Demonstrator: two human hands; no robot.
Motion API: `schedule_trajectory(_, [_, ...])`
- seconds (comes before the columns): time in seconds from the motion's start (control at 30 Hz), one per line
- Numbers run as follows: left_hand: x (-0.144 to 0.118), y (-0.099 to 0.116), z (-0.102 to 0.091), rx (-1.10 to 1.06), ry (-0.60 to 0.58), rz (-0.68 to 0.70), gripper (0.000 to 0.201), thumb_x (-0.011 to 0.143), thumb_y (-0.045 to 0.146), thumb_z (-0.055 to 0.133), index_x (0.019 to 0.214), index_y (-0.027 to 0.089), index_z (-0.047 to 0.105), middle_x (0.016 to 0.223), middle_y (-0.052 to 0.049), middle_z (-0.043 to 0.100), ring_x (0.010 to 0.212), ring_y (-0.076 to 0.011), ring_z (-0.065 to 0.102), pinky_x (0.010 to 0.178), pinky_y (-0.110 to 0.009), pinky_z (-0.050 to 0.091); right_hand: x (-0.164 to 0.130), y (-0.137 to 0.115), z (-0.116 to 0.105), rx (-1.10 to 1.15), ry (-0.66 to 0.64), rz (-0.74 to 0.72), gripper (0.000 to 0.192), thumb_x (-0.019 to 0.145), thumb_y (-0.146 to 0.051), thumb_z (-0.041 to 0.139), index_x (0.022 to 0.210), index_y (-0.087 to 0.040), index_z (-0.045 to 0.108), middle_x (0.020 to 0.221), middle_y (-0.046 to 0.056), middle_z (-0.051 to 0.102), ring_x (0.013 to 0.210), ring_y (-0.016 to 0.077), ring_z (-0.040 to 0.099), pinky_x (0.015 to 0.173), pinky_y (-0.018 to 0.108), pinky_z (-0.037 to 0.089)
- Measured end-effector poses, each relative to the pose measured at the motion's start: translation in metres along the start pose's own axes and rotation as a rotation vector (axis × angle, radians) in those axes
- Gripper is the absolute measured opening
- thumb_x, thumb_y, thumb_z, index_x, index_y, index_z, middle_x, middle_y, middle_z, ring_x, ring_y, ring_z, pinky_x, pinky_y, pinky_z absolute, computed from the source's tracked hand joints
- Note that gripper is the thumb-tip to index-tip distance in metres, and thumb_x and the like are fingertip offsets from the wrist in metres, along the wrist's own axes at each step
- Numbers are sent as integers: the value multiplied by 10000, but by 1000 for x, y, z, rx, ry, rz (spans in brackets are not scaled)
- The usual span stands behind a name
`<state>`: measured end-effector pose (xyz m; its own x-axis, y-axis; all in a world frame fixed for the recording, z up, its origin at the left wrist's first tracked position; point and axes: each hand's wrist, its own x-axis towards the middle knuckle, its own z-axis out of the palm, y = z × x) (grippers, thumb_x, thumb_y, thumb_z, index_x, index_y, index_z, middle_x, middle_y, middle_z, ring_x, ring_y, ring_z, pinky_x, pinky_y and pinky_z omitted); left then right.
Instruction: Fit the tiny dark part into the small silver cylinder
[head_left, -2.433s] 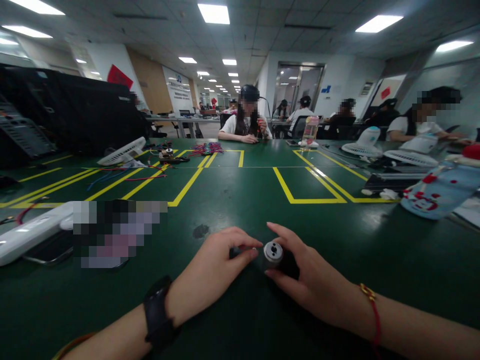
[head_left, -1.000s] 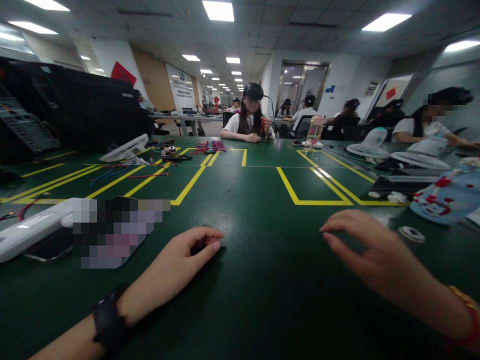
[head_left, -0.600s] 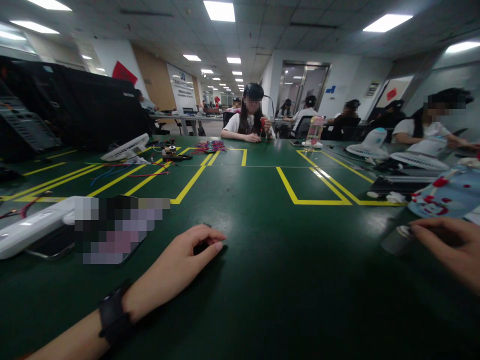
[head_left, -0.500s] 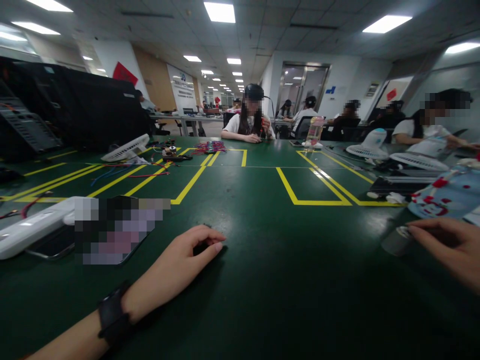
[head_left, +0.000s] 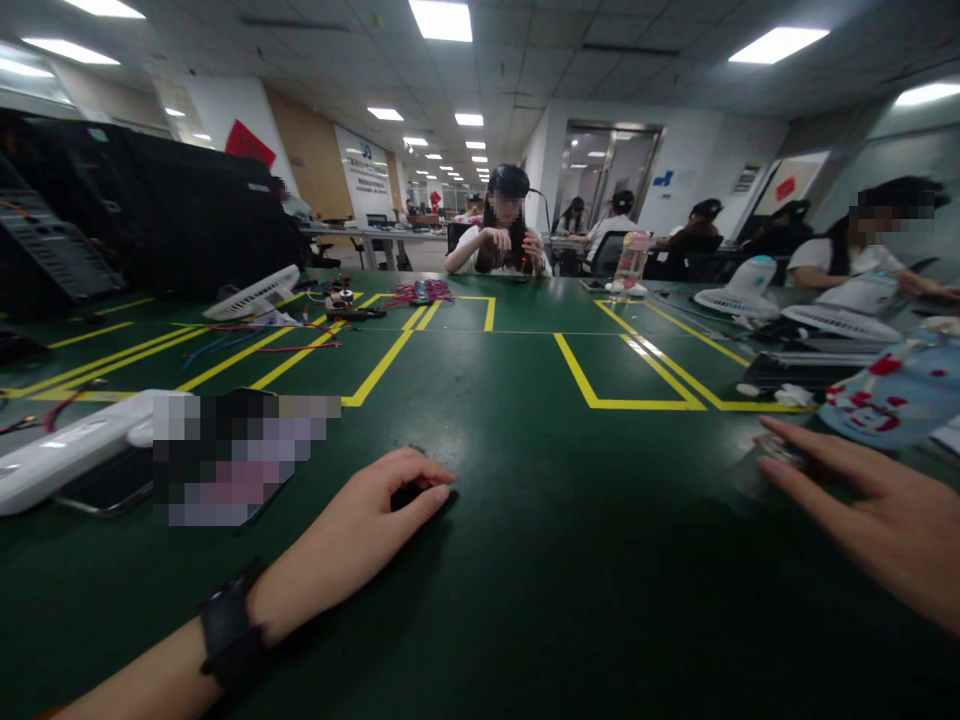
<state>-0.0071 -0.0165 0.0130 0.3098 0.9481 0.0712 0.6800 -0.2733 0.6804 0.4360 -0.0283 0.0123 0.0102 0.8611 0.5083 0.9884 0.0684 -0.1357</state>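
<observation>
Right hand [head_left: 877, 510] now flatter over metal part [head_left: 780, 450]; left hand [head_left: 367, 530] curled.

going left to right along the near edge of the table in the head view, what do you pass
white power strip → left hand over a small dark part → bare green table → small metal part → right hand

Bare forearms, no sleeves

The left hand [head_left: 360, 535] had a wide black band at its wrist; the right hand [head_left: 885, 525] showed nothing worn in view.
</observation>
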Motion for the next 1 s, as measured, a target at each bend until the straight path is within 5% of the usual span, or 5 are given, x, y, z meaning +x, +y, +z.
schedule_trajectory(0.2, [0,0,2,30,27,39,229,908,380,496,1037,285,660,1062,-18,642,998,-224,592,883,-349,459,3,-137,11,465,-251,-467,460,890,-328,476,1344,-272,425,1285,20,523,1152,128,519,991,284,459])
schedule_trajectory(0.33, [-1,-6,1,48,39,75,214,905,355,507,1031,286,667,1061,-10,652,1004,-220,590,907,-350,450,0,-185,23,605,-372,-540,462,896,-268,447,1356,-234,425,1268,39,520,1125,116,515,987,263,456])
schedule_trajectory(0.7, [15,68,28,-32,46,293,184,887,250,547,971,294,704,1013,-9,675,940,-209,610,863,-345,477,-8,-181,47,823,-374,-382,742,809,-260,599,1408,-211,164,1206,92,557,1084,171,562,967,374,460])
schedule_trajectory(0.87, [19,59,23,-122,131,235,152,885,285,573,898,280,725,936,-3,667,881,-191,617,802,-310,488,-8,-175,44,778,-374,-403,664,812,-270,588,1376,-239,240,1192,83,553,1047,167,571,914,348,481])
schedule_trajectory(1.0, [18,40,28,-53,16,205,168,874,287,601,971,326,733,1046,2,652,974,-204,592,883,-342,459,-9,-172,39,752,-380,-373,612,801,-252,582,1344,-235,300,1146,71,566,996,153,578,873,316,490])
